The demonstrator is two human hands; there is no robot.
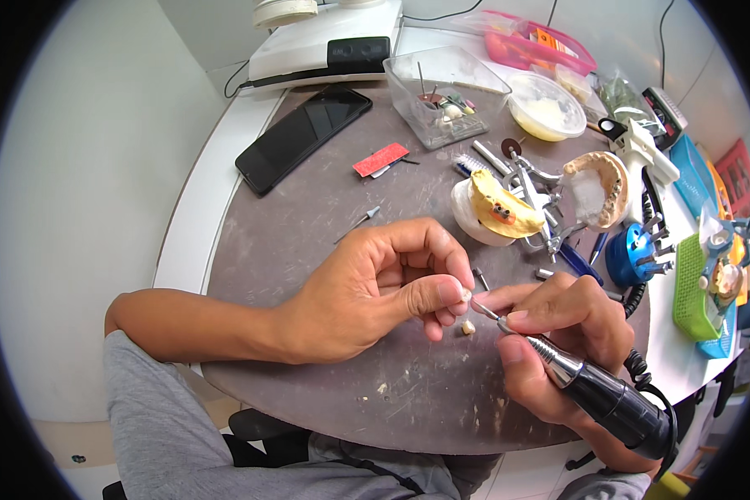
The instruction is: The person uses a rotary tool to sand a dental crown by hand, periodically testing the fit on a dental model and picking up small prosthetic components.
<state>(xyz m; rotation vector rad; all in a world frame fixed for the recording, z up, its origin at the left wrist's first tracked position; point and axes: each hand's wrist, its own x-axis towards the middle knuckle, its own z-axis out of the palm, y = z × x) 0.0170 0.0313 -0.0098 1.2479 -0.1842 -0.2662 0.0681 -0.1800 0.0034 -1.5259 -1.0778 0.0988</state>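
My left hand (358, 292) pinches a tiny off-white dental crown (466, 295) between thumb and fingertips. A black and silver rotary handpiece (608, 398) rests in my right hand (571, 321), gripped like a pen. Its thin bur (485, 311) points at the crown, close to it; whether they touch I cannot tell. Just below the fingertips, a second small tooth-coloured piece (468, 328) lies on the brown table (308, 408). Beyond my hands stand a yellow and white dental model (506, 212) and a beige arch model (606, 187), with a metal articulator (533, 193) between them.
A black phone (304, 137), a red abrasive strip (381, 159) and a loose grey-tipped bur (367, 218) lie left of the models. Farther back are a clear bin (442, 79) and a round tub (547, 106). At right stand a blue bur holder (632, 254) and a green basket (692, 287).
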